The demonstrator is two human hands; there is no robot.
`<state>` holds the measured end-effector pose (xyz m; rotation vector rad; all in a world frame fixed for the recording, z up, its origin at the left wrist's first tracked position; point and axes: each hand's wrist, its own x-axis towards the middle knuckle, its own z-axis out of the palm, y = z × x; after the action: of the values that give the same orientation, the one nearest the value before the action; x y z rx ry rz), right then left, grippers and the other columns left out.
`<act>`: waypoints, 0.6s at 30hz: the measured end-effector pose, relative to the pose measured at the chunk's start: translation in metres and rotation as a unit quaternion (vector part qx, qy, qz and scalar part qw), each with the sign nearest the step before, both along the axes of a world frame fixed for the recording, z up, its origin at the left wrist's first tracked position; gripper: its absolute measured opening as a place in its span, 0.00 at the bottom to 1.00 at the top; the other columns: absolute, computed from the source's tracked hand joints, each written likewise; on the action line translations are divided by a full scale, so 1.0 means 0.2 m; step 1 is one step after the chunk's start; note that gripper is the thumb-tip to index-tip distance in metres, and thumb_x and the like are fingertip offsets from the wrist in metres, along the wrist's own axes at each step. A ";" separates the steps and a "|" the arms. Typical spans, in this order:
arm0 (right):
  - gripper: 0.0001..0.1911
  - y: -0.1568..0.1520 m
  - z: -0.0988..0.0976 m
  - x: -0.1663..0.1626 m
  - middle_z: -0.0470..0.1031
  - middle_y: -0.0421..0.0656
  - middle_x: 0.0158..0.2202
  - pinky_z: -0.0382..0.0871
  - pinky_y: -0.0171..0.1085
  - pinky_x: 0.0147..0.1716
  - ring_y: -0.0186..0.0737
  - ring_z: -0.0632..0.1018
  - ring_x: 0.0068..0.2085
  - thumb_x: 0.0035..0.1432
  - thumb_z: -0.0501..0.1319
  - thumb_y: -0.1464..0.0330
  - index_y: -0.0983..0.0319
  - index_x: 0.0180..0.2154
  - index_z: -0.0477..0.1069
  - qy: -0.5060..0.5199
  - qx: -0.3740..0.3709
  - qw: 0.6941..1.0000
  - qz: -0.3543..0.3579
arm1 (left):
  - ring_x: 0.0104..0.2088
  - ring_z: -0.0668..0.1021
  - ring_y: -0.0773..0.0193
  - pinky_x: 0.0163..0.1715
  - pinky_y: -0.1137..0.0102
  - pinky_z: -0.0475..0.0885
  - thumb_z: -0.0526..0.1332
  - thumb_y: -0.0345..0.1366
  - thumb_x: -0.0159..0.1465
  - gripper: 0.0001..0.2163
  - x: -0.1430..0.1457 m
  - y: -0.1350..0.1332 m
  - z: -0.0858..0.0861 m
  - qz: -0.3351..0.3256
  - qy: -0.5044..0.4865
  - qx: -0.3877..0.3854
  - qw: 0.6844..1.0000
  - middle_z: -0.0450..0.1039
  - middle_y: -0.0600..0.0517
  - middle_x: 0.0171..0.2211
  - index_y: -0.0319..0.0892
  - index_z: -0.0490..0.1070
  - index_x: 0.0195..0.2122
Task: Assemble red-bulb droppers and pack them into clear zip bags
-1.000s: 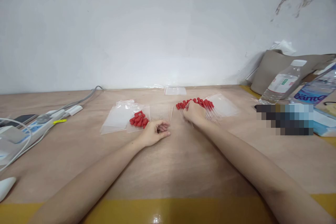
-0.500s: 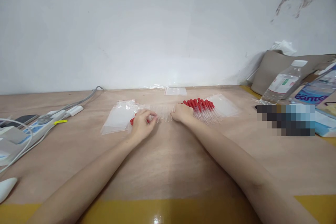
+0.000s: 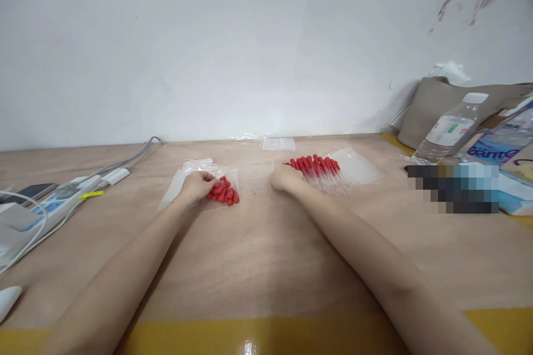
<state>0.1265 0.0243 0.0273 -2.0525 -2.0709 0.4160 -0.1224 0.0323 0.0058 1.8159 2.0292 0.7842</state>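
My left hand (image 3: 196, 186) is at the left side of a small pile of red rubber dropper bulbs (image 3: 227, 195), its thumb and fingertips pinched on one at the edge. The bulbs lie on a clear plastic bag. In my right hand (image 3: 286, 177), fingers closed, is a thin clear glass tube (image 3: 272, 165); most of it is hidden by the hand. Between the hands, several loose glass tubes (image 3: 253, 180) lie side by side in a row. Just right of my right hand lie droppers (image 3: 318, 169), clear tubes topped with red bulbs.
Clear zip bags (image 3: 172, 191) lie left of the bulbs, another bag (image 3: 358, 166) under the droppers and one (image 3: 278, 144) by the wall. A power strip (image 3: 45, 211) with cables stands left. At right are a water bottle (image 3: 449, 130), a larger bottle (image 3: 495, 147) and a grey-brown bag (image 3: 416, 108).
My left hand has moved left from beside the glass tubes to the bulb pile, which is now uncovered. My right hand has stayed nearly in place, shifting slightly left.
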 end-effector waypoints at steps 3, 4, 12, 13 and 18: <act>0.12 -0.06 0.04 0.07 0.73 0.53 0.39 0.64 0.34 0.29 0.43 0.75 0.37 0.54 0.51 0.70 0.68 0.38 0.69 0.024 0.021 0.999 0.033 | 0.24 0.74 0.64 0.22 0.74 0.65 0.61 0.42 0.48 0.10 0.00 0.02 0.00 -0.002 0.010 0.008 1.000 0.74 0.51 0.24 0.40 0.71 0.26; 0.12 -0.09 0.04 0.10 0.73 0.52 0.37 0.63 0.33 0.28 0.41 0.74 0.35 0.55 0.50 0.70 0.67 0.37 0.68 0.031 0.033 0.998 0.043 | 0.25 0.75 0.64 0.23 0.74 0.65 0.61 0.42 0.49 0.10 0.00 0.02 0.00 -0.003 0.016 0.014 1.000 0.74 0.51 0.25 0.40 0.70 0.26; 0.10 -0.26 -0.10 0.37 0.70 0.46 0.35 0.62 0.34 0.35 0.37 0.71 0.35 0.55 0.51 0.74 0.65 0.40 0.65 0.115 0.196 0.960 0.162 | 0.28 0.73 0.64 0.27 0.73 0.64 0.58 0.38 0.53 0.07 0.15 -0.09 0.14 -0.011 0.047 0.194 0.980 0.71 0.52 0.26 0.40 0.67 0.29; 0.12 -0.27 -0.13 0.39 0.69 0.47 0.36 0.63 0.36 0.37 0.37 0.70 0.36 0.56 0.50 0.74 0.66 0.43 0.64 0.110 0.216 0.956 0.166 | 0.28 0.73 0.65 0.27 0.73 0.64 0.57 0.37 0.54 0.07 0.21 -0.12 0.14 -0.048 0.037 0.216 0.974 0.71 0.52 0.27 0.40 0.67 0.31; 0.15 -0.31 -0.25 0.43 0.64 0.48 0.36 0.63 0.38 0.38 0.39 0.68 0.38 0.58 0.46 0.74 0.65 0.44 0.65 0.114 0.283 0.934 0.183 | 0.33 0.72 0.64 0.34 0.71 0.67 0.52 0.32 0.59 0.13 0.49 -0.33 0.03 -0.281 0.026 0.227 0.932 0.69 0.49 0.33 0.39 0.66 0.46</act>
<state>0.2123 -0.0383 -0.0230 -1.2384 -2.1049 0.0777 -0.0248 -0.0328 0.0121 2.5174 1.2848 1.0792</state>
